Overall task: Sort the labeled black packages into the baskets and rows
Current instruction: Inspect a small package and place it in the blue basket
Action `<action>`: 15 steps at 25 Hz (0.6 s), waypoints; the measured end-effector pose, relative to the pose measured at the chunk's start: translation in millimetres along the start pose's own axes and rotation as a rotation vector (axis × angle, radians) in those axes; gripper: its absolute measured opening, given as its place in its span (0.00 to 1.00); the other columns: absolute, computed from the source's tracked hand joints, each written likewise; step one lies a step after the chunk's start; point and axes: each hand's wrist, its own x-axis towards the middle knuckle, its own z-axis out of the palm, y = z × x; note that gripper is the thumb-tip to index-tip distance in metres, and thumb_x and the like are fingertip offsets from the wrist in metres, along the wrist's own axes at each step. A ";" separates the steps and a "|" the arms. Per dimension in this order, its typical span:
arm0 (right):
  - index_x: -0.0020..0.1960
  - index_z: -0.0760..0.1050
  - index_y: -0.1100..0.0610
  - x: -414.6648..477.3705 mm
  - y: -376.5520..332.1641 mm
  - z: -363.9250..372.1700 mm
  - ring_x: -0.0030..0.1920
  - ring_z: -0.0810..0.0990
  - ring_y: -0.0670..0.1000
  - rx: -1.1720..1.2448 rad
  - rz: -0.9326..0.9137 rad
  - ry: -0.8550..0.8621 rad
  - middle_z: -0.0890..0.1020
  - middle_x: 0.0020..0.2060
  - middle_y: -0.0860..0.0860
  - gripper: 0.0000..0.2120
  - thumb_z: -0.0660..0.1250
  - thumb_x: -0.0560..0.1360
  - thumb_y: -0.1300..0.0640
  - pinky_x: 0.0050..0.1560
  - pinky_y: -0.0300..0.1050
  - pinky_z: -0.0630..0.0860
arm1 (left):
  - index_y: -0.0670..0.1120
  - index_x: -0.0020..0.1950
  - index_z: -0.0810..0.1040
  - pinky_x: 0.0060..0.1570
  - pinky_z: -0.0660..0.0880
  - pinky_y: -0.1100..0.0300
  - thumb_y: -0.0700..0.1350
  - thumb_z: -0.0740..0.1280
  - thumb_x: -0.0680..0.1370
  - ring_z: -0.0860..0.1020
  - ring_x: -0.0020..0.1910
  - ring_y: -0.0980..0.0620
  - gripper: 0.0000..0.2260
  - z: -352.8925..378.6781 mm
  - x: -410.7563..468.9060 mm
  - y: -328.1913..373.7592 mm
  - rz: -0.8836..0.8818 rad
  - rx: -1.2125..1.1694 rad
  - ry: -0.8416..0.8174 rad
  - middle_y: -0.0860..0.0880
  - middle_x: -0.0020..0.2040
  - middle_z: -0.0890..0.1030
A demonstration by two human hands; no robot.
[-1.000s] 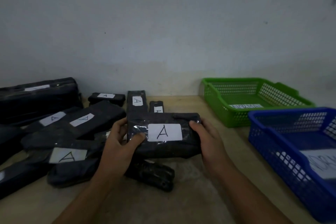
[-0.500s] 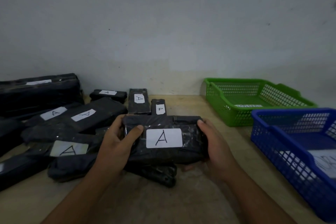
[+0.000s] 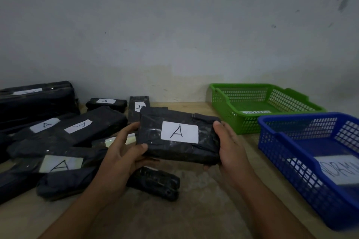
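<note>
Black package crosswise, label up, left hand and right hand gripping ends

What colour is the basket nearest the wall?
Green, seen best in the head view; the blue basket sits nearer.

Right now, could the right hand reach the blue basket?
Probably yes. The blue basket stands just right of the right hand, its top open and only bare table between them. The hand is busy, though: with the left hand it grips the package.
</note>
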 end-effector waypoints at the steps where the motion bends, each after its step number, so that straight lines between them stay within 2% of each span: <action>1: 0.49 0.78 0.52 0.1 1.1 0.7 0.30 0.83 0.53 0.035 0.005 -0.026 0.85 0.38 0.50 0.07 0.61 0.81 0.53 0.21 0.45 0.77 | 0.52 0.65 0.72 0.42 0.82 0.52 0.40 0.69 0.71 0.84 0.47 0.41 0.23 1.3 0.8 0.8 0.015 0.019 0.050 0.41 0.50 0.85; 4: 0.61 0.76 0.54 0.7 2.0 1.9 0.44 0.85 0.55 0.212 0.066 -0.181 0.86 0.51 0.55 0.12 0.61 0.79 0.59 0.31 0.48 0.81 | 0.52 0.60 0.74 0.41 0.83 0.52 0.32 0.61 0.77 0.85 0.44 0.46 0.18 -1.5 4.0 4.2 0.065 0.045 0.159 0.45 0.45 0.86; 6: 0.69 0.69 0.47 -2.0 2.7 -0.3 0.46 0.85 0.62 0.178 0.131 -0.329 0.84 0.56 0.58 0.26 0.65 0.72 0.63 0.29 0.52 0.82 | 0.52 0.58 0.75 0.40 0.83 0.53 0.32 0.60 0.78 0.85 0.42 0.49 0.17 -1.6 5.0 7.6 0.082 0.026 0.198 0.47 0.44 0.86; 8: 0.70 0.62 0.38 -6.0 4.9 -1.7 0.39 0.85 0.65 0.031 0.136 -0.412 0.84 0.54 0.60 0.35 0.65 0.70 0.65 0.27 0.52 0.81 | 0.52 0.56 0.76 0.38 0.83 0.55 0.32 0.60 0.78 0.85 0.40 0.50 0.16 -3.0 5.8 7.8 0.080 -0.001 0.218 0.48 0.42 0.86; 9: 0.71 0.60 0.38 -6.4 6.5 -2.1 0.34 0.84 0.64 -0.015 0.121 -0.417 0.85 0.51 0.61 0.36 0.65 0.72 0.66 0.25 0.49 0.80 | 0.51 0.56 0.76 0.37 0.83 0.55 0.33 0.60 0.78 0.85 0.40 0.49 0.15 -2.6 5.2 7.6 0.074 -0.010 0.218 0.47 0.42 0.86; 11: 0.74 0.60 0.45 -7.0 5.8 -2.4 0.24 0.80 0.59 -0.027 0.082 -0.387 0.85 0.44 0.62 0.32 0.61 0.77 0.70 0.21 0.43 0.75 | 0.50 0.59 0.75 0.39 0.83 0.55 0.37 0.65 0.75 0.85 0.42 0.47 0.14 -2.4 4.2 4.5 0.063 -0.027 0.191 0.44 0.46 0.86; 12: 0.73 0.61 0.48 -6.2 4.4 -2.2 0.21 0.77 0.57 -0.026 0.063 -0.361 0.84 0.41 0.63 0.30 0.59 0.77 0.72 0.20 0.42 0.73 | 0.50 0.61 0.74 0.40 0.82 0.54 0.41 0.69 0.72 0.85 0.45 0.45 0.18 -3.4 3.5 2.5 0.055 -0.040 0.167 0.43 0.48 0.85; 14: 0.71 0.64 0.52 -4.2 1.8 -3.0 0.18 0.74 0.56 -0.024 0.035 -0.308 0.83 0.36 0.63 0.27 0.57 0.77 0.73 0.18 0.40 0.71 | 0.52 0.64 0.72 0.42 0.82 0.53 0.50 0.79 0.62 0.84 0.48 0.44 0.33 -1.9 2.6 -0.7 0.016 -0.026 0.111 0.43 0.51 0.85; 15: 0.70 0.65 0.53 -3.8 1.1 -3.6 0.17 0.74 0.56 -0.020 0.026 -0.298 0.82 0.35 0.63 0.27 0.57 0.77 0.74 0.18 0.40 0.71 | 0.53 0.65 0.71 0.43 0.82 0.53 0.51 0.81 0.59 0.84 0.50 0.44 0.37 -0.3 2.2 -2.6 0.001 -0.009 0.096 0.44 0.52 0.85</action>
